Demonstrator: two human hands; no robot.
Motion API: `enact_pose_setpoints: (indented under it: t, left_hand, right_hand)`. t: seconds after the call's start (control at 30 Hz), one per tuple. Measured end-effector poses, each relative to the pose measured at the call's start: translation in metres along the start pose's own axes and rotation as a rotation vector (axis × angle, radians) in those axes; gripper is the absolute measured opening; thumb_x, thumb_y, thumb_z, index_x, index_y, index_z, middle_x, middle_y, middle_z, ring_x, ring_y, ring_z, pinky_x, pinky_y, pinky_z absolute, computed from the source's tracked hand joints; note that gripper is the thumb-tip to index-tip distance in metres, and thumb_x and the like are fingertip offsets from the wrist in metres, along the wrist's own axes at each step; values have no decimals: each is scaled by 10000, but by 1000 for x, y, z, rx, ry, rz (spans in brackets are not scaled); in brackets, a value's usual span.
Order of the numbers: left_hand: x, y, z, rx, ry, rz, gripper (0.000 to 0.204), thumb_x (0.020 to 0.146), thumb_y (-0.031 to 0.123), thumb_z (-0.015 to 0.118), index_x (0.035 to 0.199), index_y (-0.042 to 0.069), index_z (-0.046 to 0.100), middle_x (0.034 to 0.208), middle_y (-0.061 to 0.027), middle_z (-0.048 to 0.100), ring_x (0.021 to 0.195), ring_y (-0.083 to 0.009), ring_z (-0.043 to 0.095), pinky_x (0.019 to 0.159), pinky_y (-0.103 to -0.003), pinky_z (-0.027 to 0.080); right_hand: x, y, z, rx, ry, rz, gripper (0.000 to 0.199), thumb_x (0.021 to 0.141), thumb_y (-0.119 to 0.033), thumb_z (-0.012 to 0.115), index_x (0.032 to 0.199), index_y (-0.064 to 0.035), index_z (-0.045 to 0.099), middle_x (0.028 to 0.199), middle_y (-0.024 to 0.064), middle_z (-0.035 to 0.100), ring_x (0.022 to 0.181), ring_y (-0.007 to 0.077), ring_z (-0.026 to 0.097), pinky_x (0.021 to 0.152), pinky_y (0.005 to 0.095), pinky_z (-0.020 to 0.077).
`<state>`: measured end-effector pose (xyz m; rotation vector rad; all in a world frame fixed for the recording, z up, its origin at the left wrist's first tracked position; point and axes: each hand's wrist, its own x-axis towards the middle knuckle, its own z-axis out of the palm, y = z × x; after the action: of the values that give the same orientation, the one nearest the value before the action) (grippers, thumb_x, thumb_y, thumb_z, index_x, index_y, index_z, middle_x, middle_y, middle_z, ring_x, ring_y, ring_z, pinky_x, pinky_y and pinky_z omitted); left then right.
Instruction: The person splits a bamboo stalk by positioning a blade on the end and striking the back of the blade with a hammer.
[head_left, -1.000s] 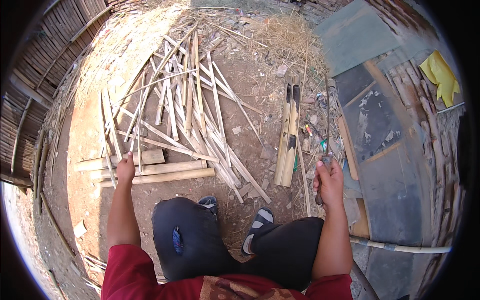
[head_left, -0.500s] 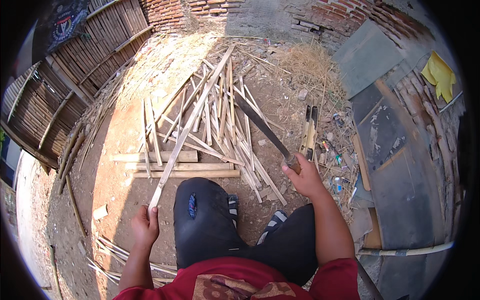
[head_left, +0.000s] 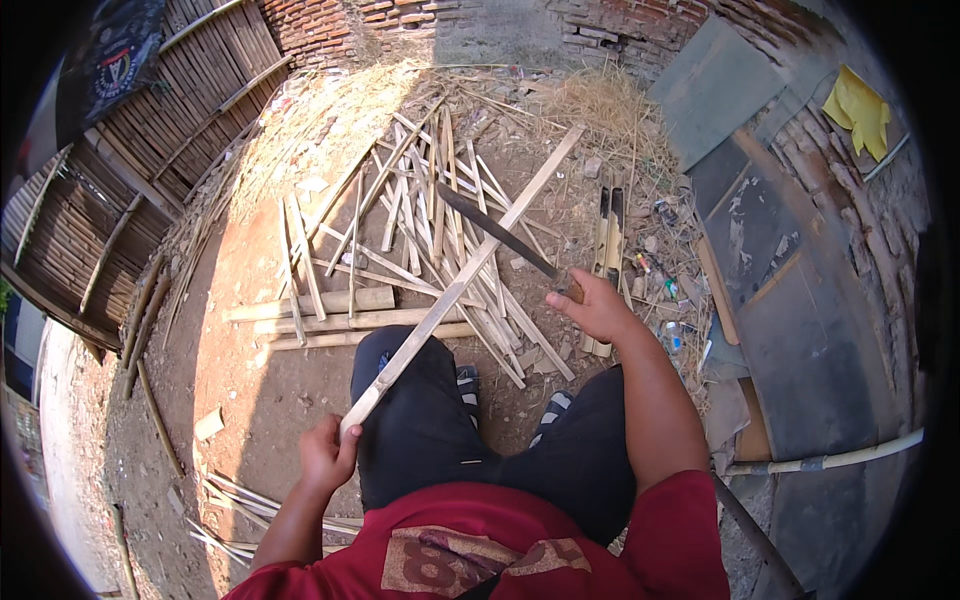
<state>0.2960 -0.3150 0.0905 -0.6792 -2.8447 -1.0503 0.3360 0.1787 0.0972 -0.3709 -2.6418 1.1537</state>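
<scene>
Right now the left hand (head_left: 325, 455) is clenching the near end of a long bamboo slat (head_left: 460, 285), which is slanting up and away over the lap toward the far right. Right hand (head_left: 597, 305) is gripping the handle of a dark machete (head_left: 497, 232), blade angling up-left and crossing the slat approx. mid-length; touching or just above, can't tell. Beyond the knees, a pile of split bamboo strips (head_left: 415, 215) is lying on the dirt ground (head_left: 250, 380), w/ thicker bamboo poles (head_left: 330, 310) crosswise near the feet.
</scene>
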Motion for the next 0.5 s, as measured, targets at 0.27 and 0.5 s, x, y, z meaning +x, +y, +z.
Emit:
enact_pose_setpoints:
  t: [0.27, 0.5]
  left_hand:
    - [-6, 2, 9, -87, -64, -25, 353, 1023, 303, 642, 818, 23, 578, 602, -41, 539, 564, -119, 496, 523, -337, 404]
    - [8, 26, 11, -142, -88, -55, 432, 1004, 399, 669, 822, 13, 600, 585, -78, 531, 544, -145, 496, 512, -359, 412]
  right_hand:
    - [-15, -27, -6, 28, 101, -11, 480, 867, -268, 761, 1235, -12, 588, 1067, 264, 687, 1022, 428, 682, 873, 461, 526]
    - [-33, -54, -7, -123, -112, -99, 443, 850, -287, 761, 1193, -51, 606, 1084, 225, 694, 952, 426, 689, 842, 485, 556]
